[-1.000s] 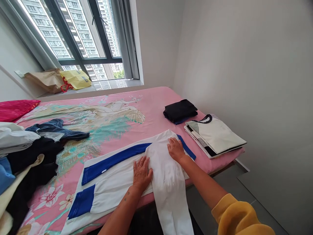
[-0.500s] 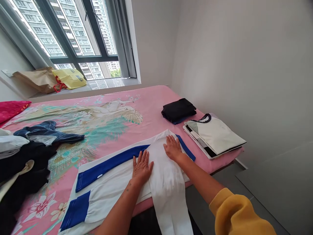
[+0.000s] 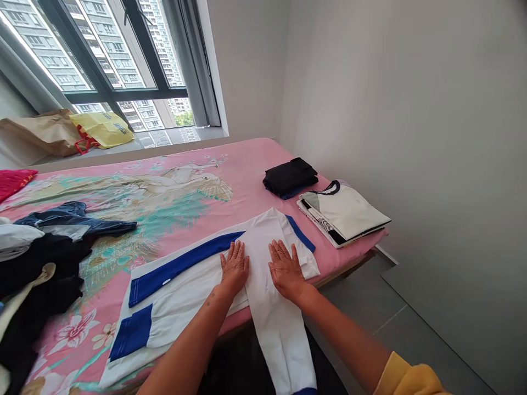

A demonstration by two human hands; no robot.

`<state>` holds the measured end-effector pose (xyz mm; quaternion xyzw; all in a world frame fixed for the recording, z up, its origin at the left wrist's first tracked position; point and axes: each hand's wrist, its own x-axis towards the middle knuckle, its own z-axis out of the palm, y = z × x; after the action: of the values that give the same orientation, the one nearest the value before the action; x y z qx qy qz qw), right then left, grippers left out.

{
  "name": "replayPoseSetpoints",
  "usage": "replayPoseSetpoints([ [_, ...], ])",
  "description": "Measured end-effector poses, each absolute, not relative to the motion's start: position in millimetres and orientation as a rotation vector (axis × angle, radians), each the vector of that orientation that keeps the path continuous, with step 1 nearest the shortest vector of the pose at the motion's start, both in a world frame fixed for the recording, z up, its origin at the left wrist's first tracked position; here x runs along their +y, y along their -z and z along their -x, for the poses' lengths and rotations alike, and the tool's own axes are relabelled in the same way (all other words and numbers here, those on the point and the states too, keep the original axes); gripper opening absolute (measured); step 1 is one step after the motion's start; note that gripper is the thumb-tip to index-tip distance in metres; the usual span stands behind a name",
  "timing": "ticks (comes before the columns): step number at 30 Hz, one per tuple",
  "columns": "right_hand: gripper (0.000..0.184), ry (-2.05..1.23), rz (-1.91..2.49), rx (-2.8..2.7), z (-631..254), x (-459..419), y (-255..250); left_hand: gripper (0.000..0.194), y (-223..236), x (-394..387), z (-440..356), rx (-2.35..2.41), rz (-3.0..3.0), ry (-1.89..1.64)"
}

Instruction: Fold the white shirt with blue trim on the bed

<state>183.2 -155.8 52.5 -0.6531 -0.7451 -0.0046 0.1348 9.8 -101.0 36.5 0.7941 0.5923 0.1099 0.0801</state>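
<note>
A white garment with blue stripes (image 3: 185, 285) lies spread on the pink bed sheet (image 3: 173, 197) near the bed's front edge. One white sleeve (image 3: 284, 340) hangs down over that edge. My left hand (image 3: 234, 266) lies flat on the garment, fingers stretched out, beside the end of a blue stripe. My right hand (image 3: 284, 269) rests flat on the white cloth just to its right, fingers also spread. Neither hand grips anything.
A folded black garment (image 3: 290, 176) and a stack of folded white shirts (image 3: 343, 213) sit at the bed's right. A heap of unfolded clothes (image 3: 37, 258) lies at the left. Brown and yellow bags (image 3: 74, 131) rest on the windowsill. A wall stands to the right.
Both hands slid over the white garment: the left moved slightly up, the right drew back toward me, so they lie side by side. The view shifted to the right.
</note>
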Motion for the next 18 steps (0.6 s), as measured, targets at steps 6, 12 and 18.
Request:
replayPoseSetpoints([
  [6,0.051,-0.137,1.824,-2.292,-192.6,-179.8,-18.2,0.05,-20.1,-167.7,1.6,1.541,-2.619,-0.313],
  [12,0.052,0.068,2.133,-2.013,-232.9,-197.6,-22.3,0.047,-26.0,-186.5,-5.4,1.637,-2.572,-0.339],
  [18,0.056,0.0,1.758,-2.303,-205.3,-214.9,-8.2,0.059,-25.1,-204.2,-15.8,1.469,-2.667,-0.327],
])
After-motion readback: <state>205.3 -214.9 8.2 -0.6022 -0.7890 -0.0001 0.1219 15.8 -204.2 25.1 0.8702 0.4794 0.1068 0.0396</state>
